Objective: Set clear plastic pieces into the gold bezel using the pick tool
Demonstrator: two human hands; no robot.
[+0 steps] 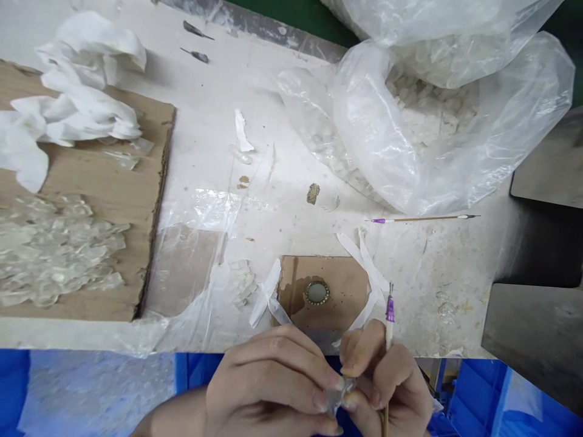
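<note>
We pinch a clear piece [334, 400] between left hand [273, 379] and right hand [396, 379], which also grips a purple-tipped stick [390, 311]; at our twelve o'clock lies a round ornament [317, 292].

The left hand [271, 379] is seen at six o'clock in the view, its back turned upward, and the bare left forearm [175, 413] is brought in from seven o'clock. The left fingers [296, 355] are laid side by side, gently bent, and directed toward three to four o'clock, their tips drawn together in a pinch. The right hand [401, 382] is placed at five o'clock, its fingers sharply curled with the knuckles raised toward twelve. The right thumb [364, 416] is pointed toward ten o'clock. The two sets of fingertips are brought close together.
</note>
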